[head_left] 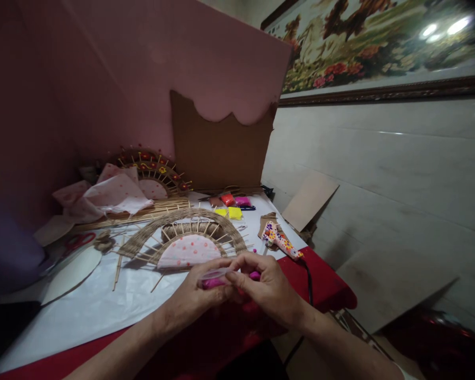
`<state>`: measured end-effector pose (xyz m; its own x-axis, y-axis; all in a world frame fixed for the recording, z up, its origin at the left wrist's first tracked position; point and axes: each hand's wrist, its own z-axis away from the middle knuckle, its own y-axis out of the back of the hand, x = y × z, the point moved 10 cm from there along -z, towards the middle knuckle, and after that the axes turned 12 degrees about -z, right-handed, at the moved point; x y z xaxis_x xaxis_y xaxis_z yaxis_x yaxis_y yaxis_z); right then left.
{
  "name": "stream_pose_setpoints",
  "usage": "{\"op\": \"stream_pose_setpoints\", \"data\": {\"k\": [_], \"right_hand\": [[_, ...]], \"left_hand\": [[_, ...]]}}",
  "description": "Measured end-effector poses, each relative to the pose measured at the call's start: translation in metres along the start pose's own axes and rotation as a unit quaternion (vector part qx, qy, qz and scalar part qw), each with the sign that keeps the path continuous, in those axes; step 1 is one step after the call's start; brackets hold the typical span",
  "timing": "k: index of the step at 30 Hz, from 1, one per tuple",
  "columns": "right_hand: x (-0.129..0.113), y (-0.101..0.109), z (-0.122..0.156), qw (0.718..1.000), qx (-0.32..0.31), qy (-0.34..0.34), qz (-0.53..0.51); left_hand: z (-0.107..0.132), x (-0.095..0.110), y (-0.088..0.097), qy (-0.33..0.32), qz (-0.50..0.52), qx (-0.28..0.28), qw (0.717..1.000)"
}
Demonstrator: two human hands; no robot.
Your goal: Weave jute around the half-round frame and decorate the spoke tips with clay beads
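Note:
My left hand [198, 295] and my right hand [267, 287] meet at the near edge of the table, both closed on a small bag of bright pink clay [221, 278] in thin clear plastic. The fingers of both hands pinch it from either side. Just beyond them lies a half-round woven piece [186, 237] of twine and wooden sticks with a pink dotted fabric centre.
A flower-patterned glue gun [280, 241] with a black cord lies to the right. Small packs of yellow [234, 212], red and pink clay sit further back. A second decorated fan [154, 171], pink fabric, loose sticks, red scissors [77, 241] and a pink cardboard backdrop stand behind. White paper covers the red table [324, 285].

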<state>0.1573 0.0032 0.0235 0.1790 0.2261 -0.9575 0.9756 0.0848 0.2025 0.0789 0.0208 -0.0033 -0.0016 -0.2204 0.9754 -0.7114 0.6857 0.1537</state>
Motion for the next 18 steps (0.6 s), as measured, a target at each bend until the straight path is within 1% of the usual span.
{"op": "stream_pose_setpoints", "data": {"k": [3, 5, 8, 10, 14, 18], "right_hand": [[-0.003, 0.009, -0.002, 0.999, 0.029, 0.014, -0.01], [-0.004, 0.015, -0.002, 0.999, 0.042, 0.019, -0.008], [-0.001, 0.018, -0.002, 0.999, 0.045, 0.015, -0.006], [0.001, 0.019, -0.001, 0.999, 0.05, 0.014, -0.005], [0.003, 0.02, -0.001, 0.998, 0.061, 0.009, -0.006], [0.0, 0.018, -0.002, 0.998, 0.061, 0.021, 0.018]], "left_hand": [[0.002, 0.005, 0.017, -0.008, -0.001, 0.073, 0.997], [0.003, 0.003, 0.025, 0.001, 0.005, 0.109, 0.994], [0.002, -0.002, 0.028, 0.023, 0.014, 0.118, 0.993], [0.001, -0.004, 0.029, 0.026, 0.013, 0.123, 0.992], [0.001, -0.004, 0.031, 0.021, -0.012, 0.134, 0.991], [0.001, -0.001, 0.028, 0.005, -0.032, 0.126, 0.992]]}}
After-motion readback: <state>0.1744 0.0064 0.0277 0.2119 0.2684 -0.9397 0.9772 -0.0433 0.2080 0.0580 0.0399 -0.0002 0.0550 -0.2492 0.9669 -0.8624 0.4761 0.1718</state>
